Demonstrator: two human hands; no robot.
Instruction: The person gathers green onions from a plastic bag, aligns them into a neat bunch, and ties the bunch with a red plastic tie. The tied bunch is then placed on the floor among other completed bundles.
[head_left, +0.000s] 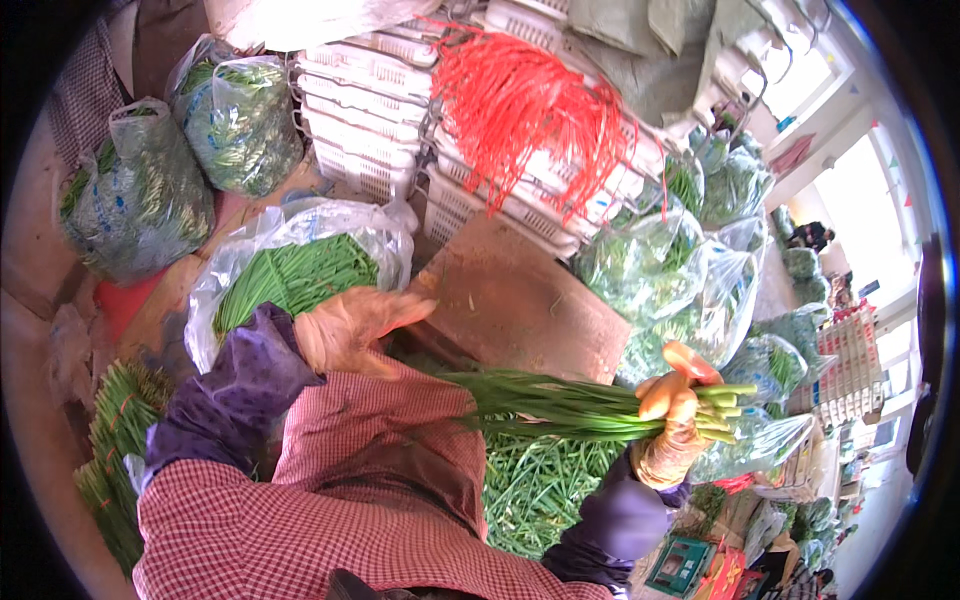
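Note:
My right hand (671, 412), in an orange rubber glove, grips a bunch of long green leafy stalks (555, 405), which look like garlic chives. Their pale cut ends stick out past the fist, while the leaves stretch left across my checked apron (375, 442). My gloved left hand (360, 322) is empty, fingers apart, and points towards the leaf tips without touching them. Just behind that wrist, an opened clear plastic bag (390, 247) holds neatly laid green stalks (300, 274). Loose greens (555, 487) are heaped below the held bunch.
Red plastic ties (525, 112) drape over stacked white plastic crates (367, 112) ahead. A brown board (517, 300) lies in front of them. Filled plastic bags stand at left (142, 195) and right (675, 285). Tied bundles (116, 450) lie at my left side. Other people are far right.

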